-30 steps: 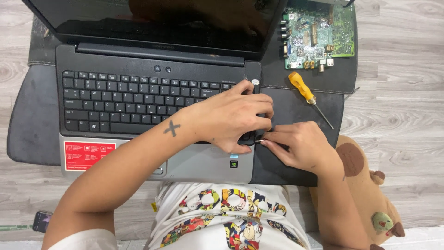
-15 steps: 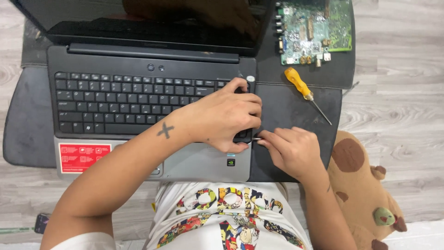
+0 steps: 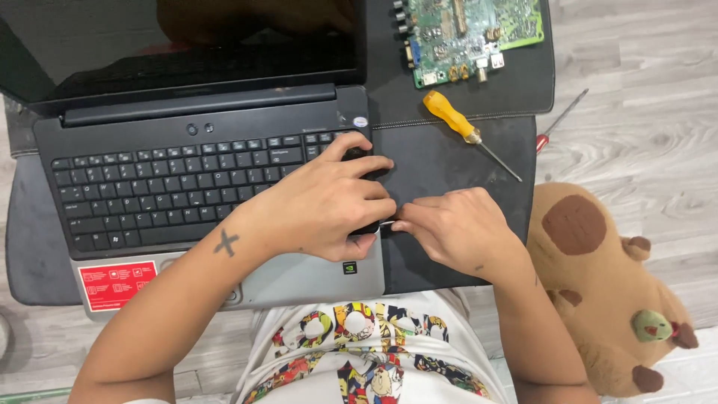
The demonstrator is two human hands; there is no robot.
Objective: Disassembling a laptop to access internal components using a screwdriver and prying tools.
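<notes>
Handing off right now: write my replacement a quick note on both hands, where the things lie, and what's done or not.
Left hand: pressed flat on the open laptop, right edge of the keyboard.
Right hand: fingertips pinching something small and pale at the laptop's right side; too small to tell.
Yellow screwdriver and green circuit board lie untouched on the dark mat.
Laptop looks assembled, keyboard in place.

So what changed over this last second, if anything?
Very little. The view drifted, so everything sits a bit lower in frame. The left hand stays pressed on the laptop's right edge, the right hand still pinches something small beside it. The yellow screwdriver and circuit board have not moved.
</notes>
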